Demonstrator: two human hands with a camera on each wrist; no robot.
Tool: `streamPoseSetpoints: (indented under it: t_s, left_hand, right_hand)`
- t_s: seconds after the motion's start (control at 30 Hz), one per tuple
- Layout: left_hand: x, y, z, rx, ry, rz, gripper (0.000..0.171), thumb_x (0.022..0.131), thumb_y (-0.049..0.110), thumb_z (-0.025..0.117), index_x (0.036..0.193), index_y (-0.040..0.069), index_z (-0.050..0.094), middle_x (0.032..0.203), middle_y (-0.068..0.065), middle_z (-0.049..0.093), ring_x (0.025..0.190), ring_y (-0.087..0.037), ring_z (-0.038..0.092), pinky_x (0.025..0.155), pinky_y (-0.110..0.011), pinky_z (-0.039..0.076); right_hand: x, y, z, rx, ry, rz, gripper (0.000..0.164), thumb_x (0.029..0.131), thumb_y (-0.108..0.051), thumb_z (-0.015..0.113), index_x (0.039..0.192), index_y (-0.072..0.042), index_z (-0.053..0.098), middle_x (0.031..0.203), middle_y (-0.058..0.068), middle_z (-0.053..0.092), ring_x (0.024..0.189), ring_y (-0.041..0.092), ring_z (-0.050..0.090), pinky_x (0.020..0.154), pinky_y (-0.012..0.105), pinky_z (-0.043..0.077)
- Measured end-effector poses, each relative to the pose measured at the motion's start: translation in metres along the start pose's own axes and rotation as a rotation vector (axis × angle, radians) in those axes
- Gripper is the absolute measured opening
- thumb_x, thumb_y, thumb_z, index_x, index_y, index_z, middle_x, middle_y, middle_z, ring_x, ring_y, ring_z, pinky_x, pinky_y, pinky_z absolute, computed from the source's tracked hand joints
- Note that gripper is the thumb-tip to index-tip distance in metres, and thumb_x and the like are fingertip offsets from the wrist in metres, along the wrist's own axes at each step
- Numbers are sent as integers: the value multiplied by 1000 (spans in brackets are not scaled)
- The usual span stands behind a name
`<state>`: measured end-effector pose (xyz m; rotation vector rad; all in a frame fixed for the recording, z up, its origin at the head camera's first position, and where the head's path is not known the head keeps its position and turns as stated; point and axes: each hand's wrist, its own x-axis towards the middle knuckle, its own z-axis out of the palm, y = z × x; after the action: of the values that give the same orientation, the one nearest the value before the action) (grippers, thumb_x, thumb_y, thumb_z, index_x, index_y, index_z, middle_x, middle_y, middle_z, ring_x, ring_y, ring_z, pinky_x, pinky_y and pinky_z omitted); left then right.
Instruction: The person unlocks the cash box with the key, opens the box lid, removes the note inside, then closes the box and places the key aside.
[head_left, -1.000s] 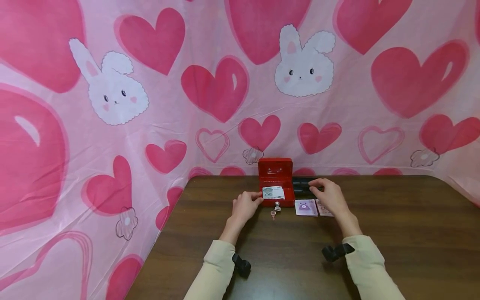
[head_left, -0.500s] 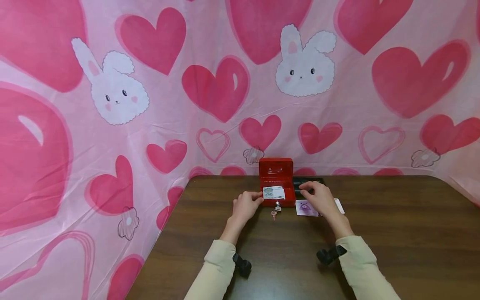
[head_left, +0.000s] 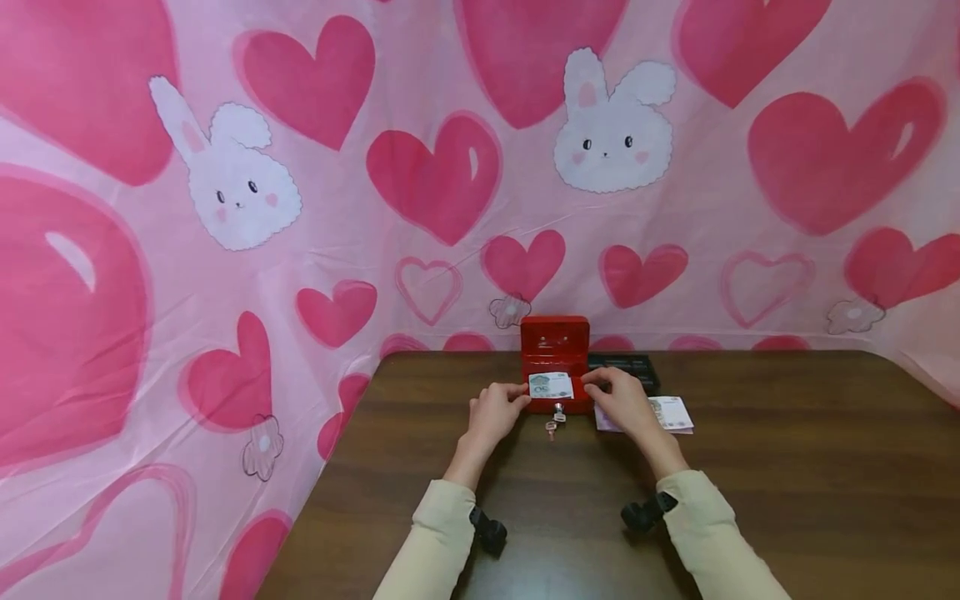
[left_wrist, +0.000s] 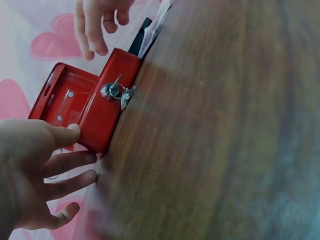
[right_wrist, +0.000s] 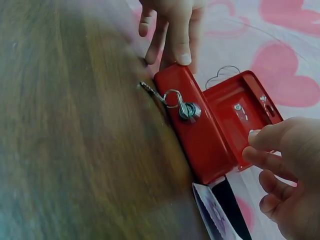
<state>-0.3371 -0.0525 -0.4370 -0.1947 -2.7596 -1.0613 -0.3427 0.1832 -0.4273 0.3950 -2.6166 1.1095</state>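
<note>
A red metal cash box stands at the back of the table with its lid raised. A green and white banknote lies in its open top. My left hand holds the box at its left side, thumb on the rim; in the left wrist view its other fingers are spread below. My right hand hovers by the right edge, thumb and index finger close together, with nothing visible between them. From the lock at the front hangs a key ring with keys.
A black tray with compartments lies behind the right hand, beside the box. Banknotes lie on the brown table at the right, partly covered by that hand. A pink heart-patterned cloth hangs behind.
My right hand has moved left from over the black tray to the right edge of the box, uncovering the right-hand banknotes. My left hand stays on the box.
</note>
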Motion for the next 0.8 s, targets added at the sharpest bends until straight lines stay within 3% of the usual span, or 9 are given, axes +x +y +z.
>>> streamPoseSetpoints:
  t_s: [0.27, 0.47, 0.6, 0.8]
  left_hand:
    - [-1, -1, -2, 21, 11, 18, 29, 94, 29, 68, 121, 18, 73, 120, -2, 73, 114, -26, 66, 85, -42, 39]
    - [-2, 0, 0, 18, 21, -13, 30, 94, 29, 68, 121, 19, 73, 120, -2, 73, 114, -25, 65, 85, -41, 38]
    - [-1, 0, 0, 13, 6, -8, 30, 95, 29, 68, 123, 19, 72, 122, -2, 72, 116, -25, 65, 85, -41, 37]
    - [1, 0, 0, 10, -7, -10, 31, 95, 29, 67, 124, 19, 71, 123, -3, 72, 116, -25, 65, 86, -41, 37]
  right_hand:
    - [5, -1, 14, 18, -12, -16, 22, 95, -14, 63, 110, -3, 73, 118, 23, 69, 114, 41, 60, 102, 58, 44]
    - [13, -2, 19, -8, -30, -26, 20, 94, -14, 64, 106, -3, 74, 114, 21, 71, 111, 40, 62, 101, 56, 45]
    - [20, -7, 17, -34, -74, 17, 21, 93, -15, 64, 109, -4, 73, 114, 20, 71, 107, 37, 62, 100, 56, 47]
    - [31, -8, 19, -89, -134, 8, 20, 92, -14, 65, 107, -3, 73, 110, 19, 72, 98, 33, 64, 97, 53, 50]
